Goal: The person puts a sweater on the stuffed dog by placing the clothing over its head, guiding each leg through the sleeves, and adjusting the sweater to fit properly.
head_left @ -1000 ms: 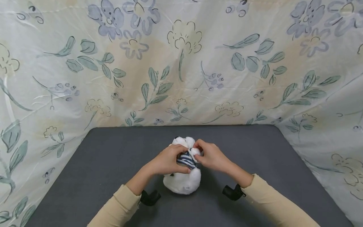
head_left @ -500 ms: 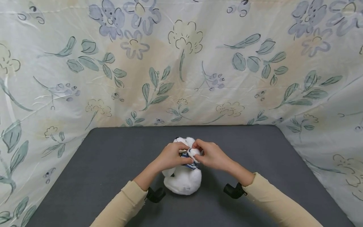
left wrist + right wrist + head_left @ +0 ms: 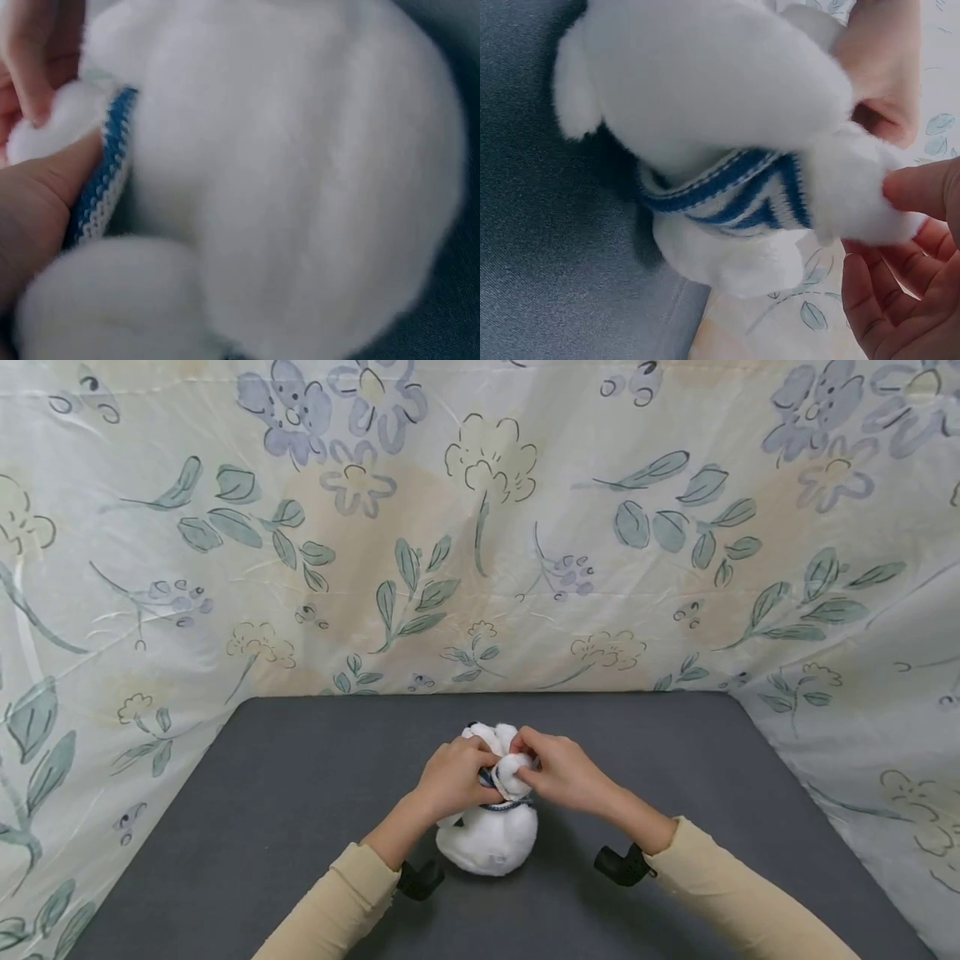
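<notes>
A white plush toy (image 3: 487, 843) lies on the table in the head view, wearing a blue and white striped knitted sweater (image 3: 739, 187). My left hand (image 3: 453, 777) grips the sweater near the toy's limb. In the left wrist view its thumb (image 3: 56, 172) presses along the knitted edge (image 3: 109, 165). The right hand (image 3: 558, 768) pinches the end of the plush limb (image 3: 855, 191), which sticks out of the sweater's opening in the right wrist view. Some of the sweater is hidden behind the left hand in the head view.
The dark grey table (image 3: 315, 760) extends around the toy. Behind and beside it hangs a floral cloth (image 3: 480, 527). Black wrist cameras (image 3: 621, 866) sit below both wrists, near the beige sleeves (image 3: 727, 885).
The left hand has moved right and closed in from the toy's middle to the sweater beside the limb. The striped cloth has bunched up, baring more white plush. The right hand has stayed nearly still.
</notes>
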A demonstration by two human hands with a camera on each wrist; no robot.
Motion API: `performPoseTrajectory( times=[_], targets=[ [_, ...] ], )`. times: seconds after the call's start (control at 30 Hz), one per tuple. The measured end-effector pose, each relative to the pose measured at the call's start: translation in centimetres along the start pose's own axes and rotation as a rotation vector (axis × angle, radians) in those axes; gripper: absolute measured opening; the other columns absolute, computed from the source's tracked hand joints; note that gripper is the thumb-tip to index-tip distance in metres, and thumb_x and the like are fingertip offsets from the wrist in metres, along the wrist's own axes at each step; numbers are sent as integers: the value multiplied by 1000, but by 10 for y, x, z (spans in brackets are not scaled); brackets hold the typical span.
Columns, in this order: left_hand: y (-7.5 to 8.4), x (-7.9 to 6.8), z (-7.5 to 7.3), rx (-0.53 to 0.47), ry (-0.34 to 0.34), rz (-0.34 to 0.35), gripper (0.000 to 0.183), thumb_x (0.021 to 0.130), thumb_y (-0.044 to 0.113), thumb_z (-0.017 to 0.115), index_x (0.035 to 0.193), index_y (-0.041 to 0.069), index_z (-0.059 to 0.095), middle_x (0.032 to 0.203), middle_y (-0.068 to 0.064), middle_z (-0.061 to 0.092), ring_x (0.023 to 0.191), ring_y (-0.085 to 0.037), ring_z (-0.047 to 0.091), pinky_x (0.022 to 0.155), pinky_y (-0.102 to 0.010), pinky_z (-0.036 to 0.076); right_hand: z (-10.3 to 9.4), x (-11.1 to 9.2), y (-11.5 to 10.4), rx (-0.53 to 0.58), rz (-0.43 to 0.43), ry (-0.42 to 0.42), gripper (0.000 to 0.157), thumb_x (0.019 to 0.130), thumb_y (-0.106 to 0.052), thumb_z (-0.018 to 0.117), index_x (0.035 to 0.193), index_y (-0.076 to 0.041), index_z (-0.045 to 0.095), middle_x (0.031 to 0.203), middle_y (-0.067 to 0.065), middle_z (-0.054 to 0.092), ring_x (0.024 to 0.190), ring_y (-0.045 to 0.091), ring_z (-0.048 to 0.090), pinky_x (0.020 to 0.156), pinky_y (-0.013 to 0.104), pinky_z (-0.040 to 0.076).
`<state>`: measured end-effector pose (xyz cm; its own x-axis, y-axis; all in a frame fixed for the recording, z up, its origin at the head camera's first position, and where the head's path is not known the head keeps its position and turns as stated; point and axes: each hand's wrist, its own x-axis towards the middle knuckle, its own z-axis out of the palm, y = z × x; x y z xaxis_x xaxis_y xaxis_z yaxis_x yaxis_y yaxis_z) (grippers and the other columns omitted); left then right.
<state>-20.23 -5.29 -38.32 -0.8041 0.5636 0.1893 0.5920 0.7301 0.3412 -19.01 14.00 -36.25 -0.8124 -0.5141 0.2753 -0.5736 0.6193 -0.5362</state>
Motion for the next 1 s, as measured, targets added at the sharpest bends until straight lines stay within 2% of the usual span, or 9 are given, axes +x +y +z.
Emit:
performPoseTrajectory(
  times=[0.1,0.27,0.5,0.63,0.73,0.83,0.9,1.0],
  targets=[
    [-1,0,2,82,-17,-28,43,73,41,75,111,21,69,100,2,59,84,-17,52,68,-31,41,0,-1,0,-3,8,1,17,83,-6,63,93,-17,55,82,-8,59,68,4,52,59,20,45],
    [-1,-3,1,95,-38,-46,48,73,44,74,115,22,67,104,2,57,86,-17,48,72,-33,39,0,-2,-1,6,14,-6,16,84,-7,63,94,-16,55,84,-7,59,70,4,53,60,21,45],
    [0,-1,-2,-16,-8,41,49,71,42,76,111,15,65,114,1,58,101,-21,50,85,-41,41,1,-2,0,35,7,-11,16,85,-8,63,98,-15,55,87,-3,61,71,5,54,61,21,46],
    [1,3,-3,-55,15,109,43,71,36,78,106,14,66,105,3,63,97,-19,54,83,-38,43,1,-1,0,31,8,-5,17,84,-7,63,98,-14,56,87,-4,60,69,6,53,59,21,45],
    [1,6,-2,-15,34,140,36,70,35,78,99,15,68,95,5,65,88,-17,55,77,-35,44,1,-2,0,22,10,-1,17,84,-7,63,97,-15,55,86,-4,60,68,5,52,58,21,44],
    [2,9,0,68,48,142,32,70,37,78,94,17,69,91,7,66,81,-16,55,73,-34,45,-1,-3,-1,17,23,3,18,83,-7,63,96,-16,55,85,-6,59,67,5,52,58,21,44],
    [4,9,0,121,41,125,32,71,39,77,94,19,69,93,7,66,81,-17,55,72,-36,45,-2,-4,-1,12,34,5,18,83,-7,63,95,-17,55,84,-7,59,67,5,51,58,21,44],
    [7,10,0,163,-2,66,36,71,42,76,99,21,69,100,6,65,87,-20,55,74,-39,44,-3,-6,-2,9,46,4,17,83,-7,63,94,-18,55,82,-8,57,65,6,50,58,22,44]
  ],
)
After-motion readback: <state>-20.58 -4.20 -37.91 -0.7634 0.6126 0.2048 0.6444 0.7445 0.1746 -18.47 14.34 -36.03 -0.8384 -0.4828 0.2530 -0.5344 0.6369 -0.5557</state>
